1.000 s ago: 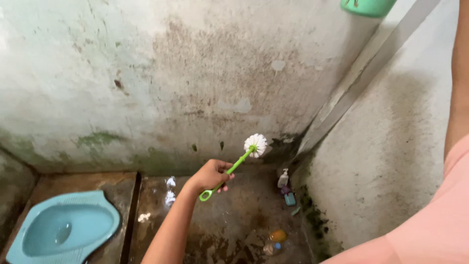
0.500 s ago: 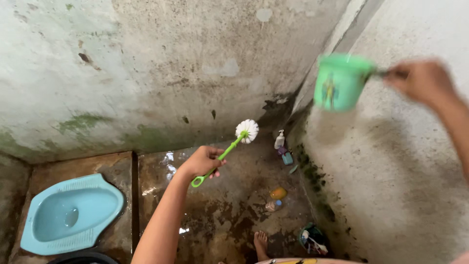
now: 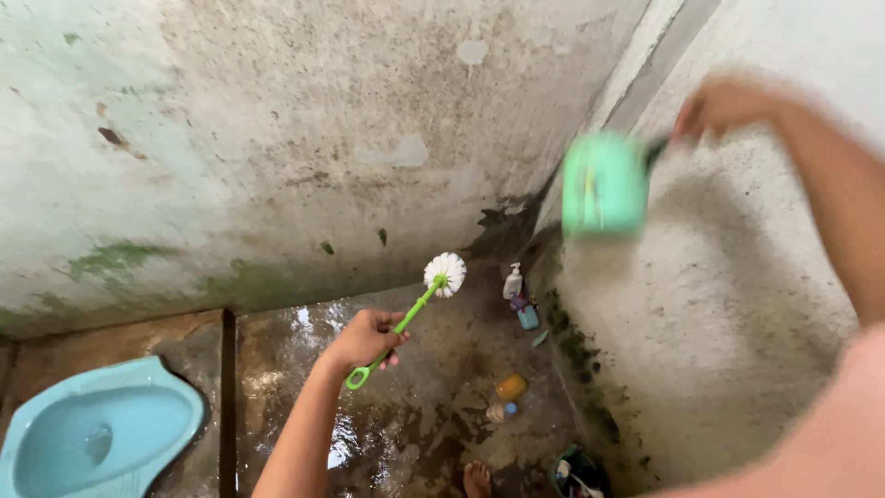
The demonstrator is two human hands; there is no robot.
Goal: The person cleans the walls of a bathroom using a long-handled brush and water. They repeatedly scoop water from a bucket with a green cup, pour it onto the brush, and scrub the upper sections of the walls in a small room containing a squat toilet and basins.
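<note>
- A green toilet brush (image 3: 406, 318) with a white head is gripped by its handle in the left hand (image 3: 364, 339), raised above the wet floor (image 3: 406, 433).
- A green dipper (image 3: 604, 184), blurred, is grasped by its handle in the right hand (image 3: 724, 106) near the stained wall (image 3: 304, 157).
- Water is best aimed at the grime, with the brush kept clear.
- Bottles (image 3: 518, 295) in the corner, a container (image 3: 512, 385) and a blue squat pan (image 3: 92, 438) are to be avoided.

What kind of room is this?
Most likely a simple bathroom. A blue squat toilet sits in the wet floor, the left hand holds a toilet brush, and the right hand swings a green water dipper.
</note>
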